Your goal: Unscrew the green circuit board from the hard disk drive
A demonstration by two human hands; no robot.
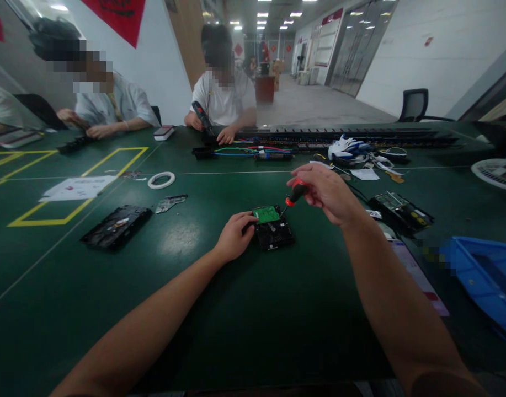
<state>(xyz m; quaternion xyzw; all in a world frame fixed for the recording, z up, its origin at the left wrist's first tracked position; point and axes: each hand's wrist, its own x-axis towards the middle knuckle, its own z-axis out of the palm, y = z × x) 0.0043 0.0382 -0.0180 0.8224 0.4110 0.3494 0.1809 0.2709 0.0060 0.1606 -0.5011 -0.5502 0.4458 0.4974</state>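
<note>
A black hard drive (276, 236) with a green circuit board (266, 214) on its upper half lies on the green table in front of me. My left hand (237, 235) grips the drive's left edge, thumb and fingers against its side. In my right hand (319, 190) is a screwdriver (296, 193) with a red and black handle, tilted so its shaft points down to the left. Its tip meets the right edge of the circuit board; whether it sits in a screw is too small to tell.
Left of me lie another black drive (117, 226), a loose circuit board (171, 203) and a tape roll (161, 180). On the right are an opened drive (400, 212) and a blue bin (486, 275). Across the table, a person holds a power screwdriver (202, 117) near cables (253, 150).
</note>
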